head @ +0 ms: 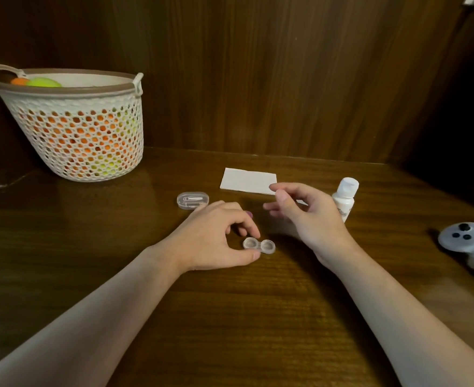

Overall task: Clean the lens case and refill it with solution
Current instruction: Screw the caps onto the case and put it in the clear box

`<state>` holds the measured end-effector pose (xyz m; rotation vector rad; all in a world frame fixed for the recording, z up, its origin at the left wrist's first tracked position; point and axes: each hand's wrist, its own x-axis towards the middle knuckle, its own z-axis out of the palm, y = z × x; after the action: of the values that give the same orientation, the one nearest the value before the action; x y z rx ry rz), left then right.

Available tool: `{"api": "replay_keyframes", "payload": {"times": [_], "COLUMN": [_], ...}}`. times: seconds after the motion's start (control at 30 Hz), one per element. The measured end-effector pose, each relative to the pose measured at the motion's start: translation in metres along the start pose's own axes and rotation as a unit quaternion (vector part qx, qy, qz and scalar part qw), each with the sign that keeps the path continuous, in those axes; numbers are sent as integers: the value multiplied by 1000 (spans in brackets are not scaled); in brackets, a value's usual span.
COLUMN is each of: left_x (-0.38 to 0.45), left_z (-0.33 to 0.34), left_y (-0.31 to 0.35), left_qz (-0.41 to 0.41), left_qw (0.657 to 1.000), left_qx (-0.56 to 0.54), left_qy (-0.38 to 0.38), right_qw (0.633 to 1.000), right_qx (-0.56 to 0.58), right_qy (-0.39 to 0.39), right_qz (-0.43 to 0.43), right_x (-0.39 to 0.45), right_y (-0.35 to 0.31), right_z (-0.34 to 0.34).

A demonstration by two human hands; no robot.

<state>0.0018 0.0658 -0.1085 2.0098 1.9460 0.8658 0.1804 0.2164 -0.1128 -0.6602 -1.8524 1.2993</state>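
Right now, hard to tell whether right hand (308, 216) pinches anything between thumb and forefinger, and solution bottle (345, 197) half hidden behind it. Dark glossy wooden table (230, 317), wood-panelled wall behind. Lens case (259, 246) flat near table's middle, long axis left to right, both wells up, left well pinched by left hand (216, 238). Tissue (248, 181) toward the far edge

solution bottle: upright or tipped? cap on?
Upright, leaning slightly: the solution bottle stands on the table behind the right hand, white cap on top.
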Motion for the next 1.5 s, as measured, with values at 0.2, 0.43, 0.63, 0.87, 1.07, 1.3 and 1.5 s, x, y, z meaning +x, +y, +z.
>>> {"api": "replay_keyframes", "payload": {"times": [0.2, 0.43, 0.63, 0.87, 1.07, 1.3, 1.5], "left_x": [0, 1, 2, -1, -2, -1, 0], "left_z": [1, 1, 0, -6, -8, -7, -7], "left_y": [1, 1, -4, -9, -11, -12, -12], "left_qz": [1, 3, -9, -20, -30, -31, -32], "left_qw": [1000, 1000, 1000, 999, 999, 999, 999], "left_qx": [-7, -9, -16, -30, -31, -33, -39], "left_qy": [5, 1, 1, 6, 11, 7, 6], "right_qw": [999, 999, 984, 948, 936, 969, 967], "right_qx": [-39, -47, -178, -312, -337, -183, -123], "right_qy": [8, -10, -30, -63, -105, -166, -222], "right_qz": [-14, -22, -4, -13, -11, -25, -19], "right_x": [-1, 0, 3, 2, 1, -6, -9], "right_y": [0, 2, 4, 2, -4, -18, -18], "right_z": [-3, -6, -10, -15, -17, -17, -17]}}
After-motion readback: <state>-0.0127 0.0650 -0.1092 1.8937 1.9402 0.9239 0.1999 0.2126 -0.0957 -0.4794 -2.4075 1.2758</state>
